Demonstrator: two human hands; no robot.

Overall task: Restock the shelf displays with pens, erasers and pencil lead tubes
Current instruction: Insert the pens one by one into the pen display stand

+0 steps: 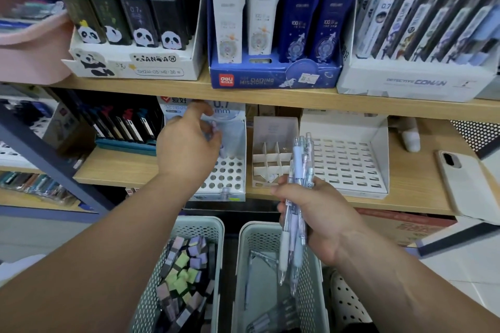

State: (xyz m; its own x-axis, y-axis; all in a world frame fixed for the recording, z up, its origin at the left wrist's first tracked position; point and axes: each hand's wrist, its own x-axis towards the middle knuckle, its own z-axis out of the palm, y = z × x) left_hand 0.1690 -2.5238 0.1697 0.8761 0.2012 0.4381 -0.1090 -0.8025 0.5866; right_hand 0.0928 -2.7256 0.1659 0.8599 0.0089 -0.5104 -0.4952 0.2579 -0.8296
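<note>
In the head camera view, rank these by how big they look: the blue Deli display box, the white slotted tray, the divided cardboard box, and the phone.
Largest to smallest as they appear:
1. Blue Deli display box
2. White slotted tray
3. Phone and divided cardboard box look about alike; the phone sits nearer the camera, so no ranking.

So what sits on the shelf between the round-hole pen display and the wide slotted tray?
In the head view, a small white divider box, its cells apparently empty, stands between the round-hole pen display and the slotted tray.
</note>
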